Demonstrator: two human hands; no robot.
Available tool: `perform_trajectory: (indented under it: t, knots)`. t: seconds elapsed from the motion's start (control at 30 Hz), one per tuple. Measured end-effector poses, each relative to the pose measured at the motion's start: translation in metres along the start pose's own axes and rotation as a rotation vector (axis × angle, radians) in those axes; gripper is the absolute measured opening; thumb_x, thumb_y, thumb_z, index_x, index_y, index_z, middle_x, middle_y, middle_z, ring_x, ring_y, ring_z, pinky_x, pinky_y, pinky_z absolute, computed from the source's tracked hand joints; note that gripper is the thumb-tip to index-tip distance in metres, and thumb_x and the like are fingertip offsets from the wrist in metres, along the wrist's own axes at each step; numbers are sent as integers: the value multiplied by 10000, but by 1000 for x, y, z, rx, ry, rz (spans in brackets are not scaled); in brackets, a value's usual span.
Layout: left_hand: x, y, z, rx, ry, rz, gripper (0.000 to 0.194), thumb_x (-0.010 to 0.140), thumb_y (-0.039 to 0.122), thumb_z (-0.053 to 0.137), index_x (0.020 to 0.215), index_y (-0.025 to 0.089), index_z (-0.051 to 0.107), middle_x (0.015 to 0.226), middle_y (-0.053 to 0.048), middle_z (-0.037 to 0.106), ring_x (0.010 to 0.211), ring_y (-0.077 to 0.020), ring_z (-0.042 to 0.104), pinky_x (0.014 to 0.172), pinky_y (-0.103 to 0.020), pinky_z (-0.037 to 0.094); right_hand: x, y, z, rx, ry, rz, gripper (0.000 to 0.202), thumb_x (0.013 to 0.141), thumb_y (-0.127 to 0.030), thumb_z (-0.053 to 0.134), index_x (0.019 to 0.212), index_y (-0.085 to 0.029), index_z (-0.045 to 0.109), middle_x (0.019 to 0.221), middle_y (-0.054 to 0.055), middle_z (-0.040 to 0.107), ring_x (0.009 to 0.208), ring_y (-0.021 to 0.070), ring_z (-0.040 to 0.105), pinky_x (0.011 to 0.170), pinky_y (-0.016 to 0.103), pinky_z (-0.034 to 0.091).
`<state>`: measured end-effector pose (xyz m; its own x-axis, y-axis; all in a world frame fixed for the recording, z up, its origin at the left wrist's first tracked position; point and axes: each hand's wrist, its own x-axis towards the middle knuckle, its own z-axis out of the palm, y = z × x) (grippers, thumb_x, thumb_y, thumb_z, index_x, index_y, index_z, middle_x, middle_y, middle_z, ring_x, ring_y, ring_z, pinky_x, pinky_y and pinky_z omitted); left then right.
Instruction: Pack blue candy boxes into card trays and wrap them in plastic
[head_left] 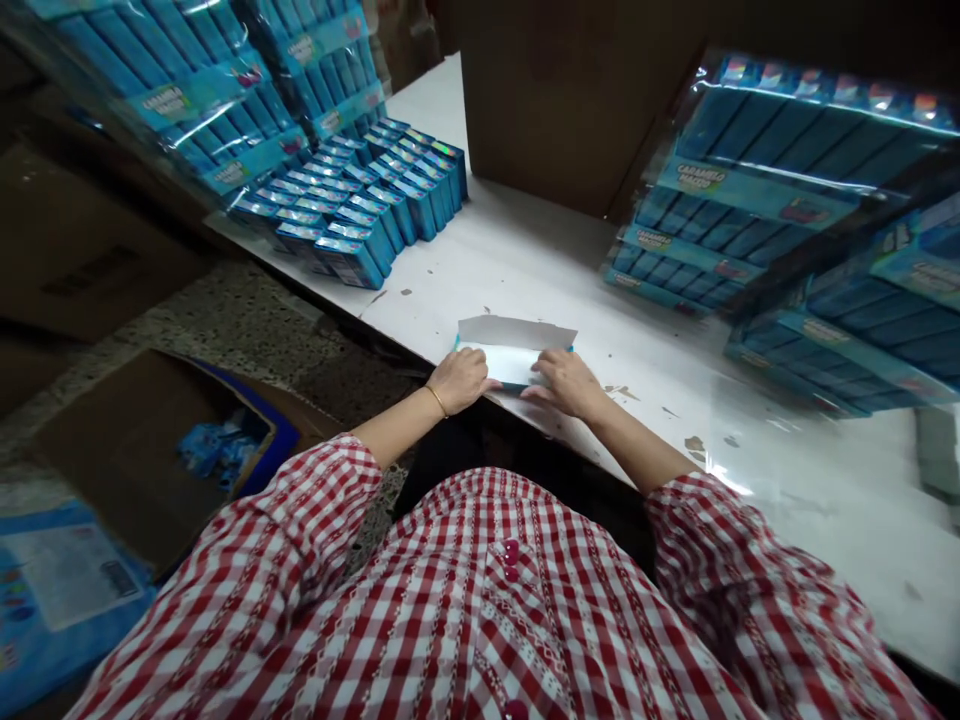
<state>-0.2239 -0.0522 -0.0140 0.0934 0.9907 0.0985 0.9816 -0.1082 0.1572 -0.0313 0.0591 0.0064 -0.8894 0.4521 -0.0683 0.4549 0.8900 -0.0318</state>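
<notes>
A small open carton [511, 362], white inside with blue edges, lies at the front edge of the white table, its long back flap standing up. My left hand [463, 378] grips the carton's left end, fingers curled over the near wall and thumb along the front. At the right end, my right hand [564, 383] holds the same wall, with its fingers bent inside and the thumb in front. No contents show inside the carton, though my fingers cover part of it.
Rows of small blue boxes [364, 200] stand at the back left, beside wrapped stacks [195, 100]. More wrapped blue packs [750, 190] stand at the right. A large brown carton [547, 100] is behind. An open cardboard box [142, 470] with blue packets sits low left.
</notes>
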Motion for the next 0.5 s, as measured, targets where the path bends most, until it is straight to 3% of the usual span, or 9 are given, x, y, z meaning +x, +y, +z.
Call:
perform_trajectory:
  t: [0.1,0.17,0.23,0.3,0.4,0.5]
  knots:
    - [16,-11,-20,-89,280,-207,398,888,432,399,1090,165,612,1178,-117,576,1054,-247,506,881,-377,377,18,19,-16,-56,173,98,434,863,-418,472,1189,-136,518,1194,147,531,1039,271,482,795,345,364]
    - [37,-23,-31,-199,336,-307,385,915,369,340,1073,177,634,1147,-83,613,1052,-212,528,899,-338,376,28,27,-20,-103,94,121,325,876,-300,452,1138,-136,553,1135,138,567,970,255,517,734,328,376]
    - [59,-37,-35,-333,212,-303,383,905,352,356,937,168,690,1012,-50,675,977,-177,579,860,-275,399,31,28,-17,-129,-26,37,290,893,-175,361,1057,-141,597,1041,118,609,883,219,549,688,307,382]
    - [74,-49,-34,-434,-26,-252,325,840,373,470,863,155,710,932,-31,701,921,-165,607,803,-231,419,25,28,-11,-135,-49,-79,363,899,-120,285,1095,-133,590,1053,119,614,892,207,559,712,303,395]
    - [83,-60,-26,-477,-370,-160,341,735,369,585,973,149,691,998,-38,698,936,-168,610,779,-208,422,14,31,-1,-27,-11,-166,397,927,-219,289,1242,-129,513,1212,126,557,1007,215,548,820,311,414]
    - [81,-64,-20,-409,-507,-75,488,701,390,607,1114,132,626,1072,-75,673,945,-164,603,779,-194,411,16,42,3,202,-76,-65,433,931,-354,321,1272,-157,499,1273,99,530,1077,192,540,887,278,416]
